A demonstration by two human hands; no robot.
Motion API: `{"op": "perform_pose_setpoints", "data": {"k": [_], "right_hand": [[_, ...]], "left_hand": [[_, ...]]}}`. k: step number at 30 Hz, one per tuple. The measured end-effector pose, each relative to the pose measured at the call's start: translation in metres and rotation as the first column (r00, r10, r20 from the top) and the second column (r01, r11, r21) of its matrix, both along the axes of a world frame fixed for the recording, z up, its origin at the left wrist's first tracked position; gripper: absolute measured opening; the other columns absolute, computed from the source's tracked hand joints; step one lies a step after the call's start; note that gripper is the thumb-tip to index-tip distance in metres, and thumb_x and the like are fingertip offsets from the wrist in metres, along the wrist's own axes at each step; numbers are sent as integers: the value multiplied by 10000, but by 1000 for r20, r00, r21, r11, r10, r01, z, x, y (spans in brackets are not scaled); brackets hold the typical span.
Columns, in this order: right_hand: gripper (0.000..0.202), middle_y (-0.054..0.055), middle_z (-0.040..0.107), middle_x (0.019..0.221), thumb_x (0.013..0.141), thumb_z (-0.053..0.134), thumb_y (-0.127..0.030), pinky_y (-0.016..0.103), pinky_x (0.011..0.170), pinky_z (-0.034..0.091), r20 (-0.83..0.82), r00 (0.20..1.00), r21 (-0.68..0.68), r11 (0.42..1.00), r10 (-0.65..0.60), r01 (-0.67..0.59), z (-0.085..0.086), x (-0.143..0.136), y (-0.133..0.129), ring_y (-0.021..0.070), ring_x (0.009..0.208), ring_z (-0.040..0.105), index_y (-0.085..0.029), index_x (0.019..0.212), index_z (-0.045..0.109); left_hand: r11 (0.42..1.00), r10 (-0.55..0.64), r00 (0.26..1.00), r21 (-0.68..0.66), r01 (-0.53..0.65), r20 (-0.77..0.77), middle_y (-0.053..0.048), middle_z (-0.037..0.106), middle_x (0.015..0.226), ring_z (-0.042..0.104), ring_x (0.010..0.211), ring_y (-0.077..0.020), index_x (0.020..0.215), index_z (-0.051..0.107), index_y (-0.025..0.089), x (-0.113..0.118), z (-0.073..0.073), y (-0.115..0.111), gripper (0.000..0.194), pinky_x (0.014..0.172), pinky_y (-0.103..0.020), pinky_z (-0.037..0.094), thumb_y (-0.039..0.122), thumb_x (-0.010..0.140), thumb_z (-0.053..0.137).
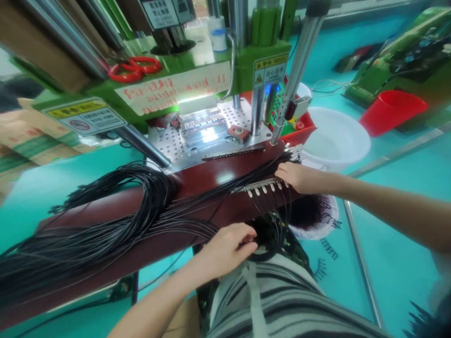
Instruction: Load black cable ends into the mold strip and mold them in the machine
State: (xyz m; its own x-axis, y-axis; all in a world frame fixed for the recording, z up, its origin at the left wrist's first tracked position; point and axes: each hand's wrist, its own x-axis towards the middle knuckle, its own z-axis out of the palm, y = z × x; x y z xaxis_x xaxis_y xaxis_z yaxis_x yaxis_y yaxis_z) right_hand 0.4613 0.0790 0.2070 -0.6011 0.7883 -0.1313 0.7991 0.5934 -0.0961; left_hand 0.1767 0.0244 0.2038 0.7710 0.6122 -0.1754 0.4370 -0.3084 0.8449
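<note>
A slim metal strip [259, 185] lies near the front edge of the dark red bench, with several silver cable connectors [265, 189] set along its front side. My right hand [296, 177] is at the strip's right end, fingertips pinched together; what they grip is hidden. Thin black cables [278, 234] hang from the connectors and loop over my lap. My left hand [234, 244] is curled around the looped cables at the bench's front edge. Behind the strip, a bundle of cables ends in a cluster of silver connectors [292, 152] by my right hand.
A second metal strip [234, 153] lies before the green press's perforated plate [165, 141], which carries a metal mould [204, 126]. Coiled black cables [141, 197] cover the bench's left side. A white basin [338, 141], red bucket [391, 112] and lined bin [331, 220] stand to the right.
</note>
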Motion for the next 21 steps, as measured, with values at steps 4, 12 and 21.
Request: {"op": "perform_pose_setpoints", "data": {"k": [4, 12, 21], "right_hand": [[233, 117, 518, 865, 711, 425, 6, 294, 705, 373, 97, 994, -49, 998, -41, 46, 4, 1, 3, 205, 790, 488, -105, 877, 544], [164, 45, 579, 754, 636, 512, -66, 271, 526, 315, 144, 955, -94, 957, -259, 274, 52, -11, 18, 179, 628, 538, -198, 725, 552], [263, 44, 637, 629, 525, 536, 27, 294, 485, 298, 153, 952, -173, 941, -266, 291, 119, -27, 51, 192, 547, 545, -213, 597, 617]], "left_hand": [[998, 14, 1000, 61, -14, 4, -51, 651, 805, 570, 751, -183, 875, 653, 199, 16, -20, -7, 165, 675, -240, 386, 285, 771, 558], [844, -98, 993, -524, 116, 63, -43, 668, 851, 602, 706, -145, 1132, 539, 174, 43, -47, 10, 508, 618, -216, 426, 389, 686, 651], [263, 56, 907, -883, 390, 417, -30, 603, 718, 571, 612, -128, 856, 619, 153, 67, 3, 27, 428, 558, -234, 445, 386, 537, 783]]}}
